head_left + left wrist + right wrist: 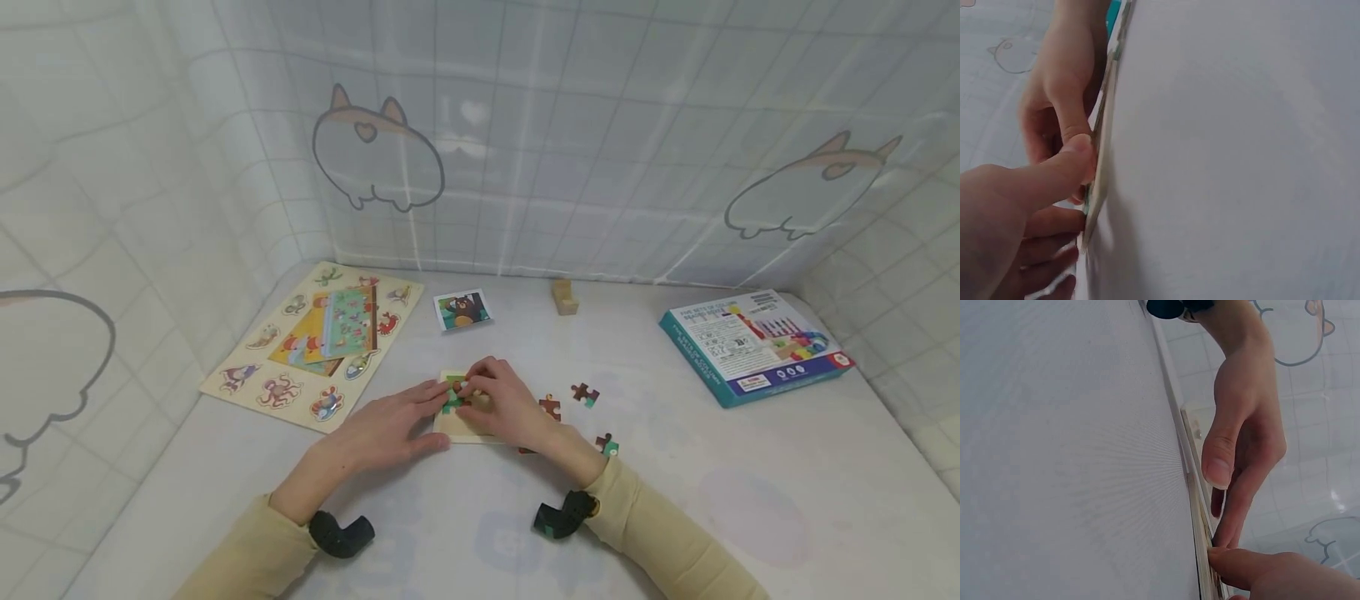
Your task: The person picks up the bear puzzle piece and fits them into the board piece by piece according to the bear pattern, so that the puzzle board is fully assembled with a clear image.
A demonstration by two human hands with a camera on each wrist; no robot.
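Centrally, a small wooden puzzle tray point(461, 428) was shown on the white table point(450, 508), with puzzle pieces point(452, 405) gathered in its far left part and its near part bare. By the left hand point(393, 423) the tray's left edge was touched; its fingers were stretched out and laid close together, the thumb set apart by the near left corner. Over the tray, the fingers of the right hand point(512, 408) were bent, with thumb and index finger brought near each other at the pieces; whether 1 was pinched between them could not be told. To the right of the tray, 3 loose pieces point(586, 394) were scattered, and 1 more was partly hidden beneath the right wrist. Beyond the tray, a picture card point(462, 310) bearing a brown bear was placed.

For a sound fit, it was judged that the tray was best braced by the left hand while each knob was matched to its hollow by the right. Pieces were best lowered level and pressed straight down, since neighbours might have been lifted by a slanted push. Colours were best checked against the card, which was judged a likely guide.
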